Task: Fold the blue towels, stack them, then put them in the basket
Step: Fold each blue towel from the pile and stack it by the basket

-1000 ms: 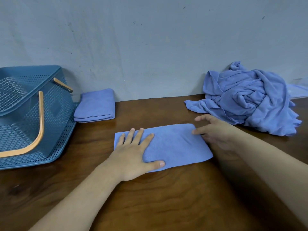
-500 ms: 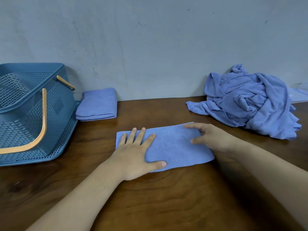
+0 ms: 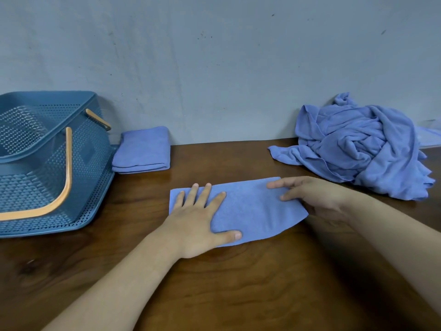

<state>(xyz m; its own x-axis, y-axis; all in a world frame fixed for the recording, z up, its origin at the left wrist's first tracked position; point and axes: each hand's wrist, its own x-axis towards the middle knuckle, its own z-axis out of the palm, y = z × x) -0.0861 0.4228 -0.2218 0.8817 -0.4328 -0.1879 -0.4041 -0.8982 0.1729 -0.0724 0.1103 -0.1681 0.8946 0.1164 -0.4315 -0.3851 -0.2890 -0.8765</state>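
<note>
A blue towel (image 3: 255, 209), folded into a long strip, lies flat on the wooden table (image 3: 214, 283) in front of me. My left hand (image 3: 200, 218) presses flat on its left half, fingers spread. My right hand (image 3: 310, 197) rests on its right end with straight fingers lying on the cloth. A folded blue towel (image 3: 143, 151) sits against the wall at the back left. Beside it, at the far left, stands the blue perforated basket (image 3: 90, 177) with orange handles. A heap of unfolded blue towels (image 3: 362, 146) lies at the back right.
A grey wall (image 3: 214, 68) runs along the back edge of the table. Bare wood stretches between the strip and the near edge. A pale object (image 3: 429, 137) shows behind the heap at the right edge.
My right hand has slid leftward from the strip's right edge onto the cloth. My left hand has stayed pressed in place.
</note>
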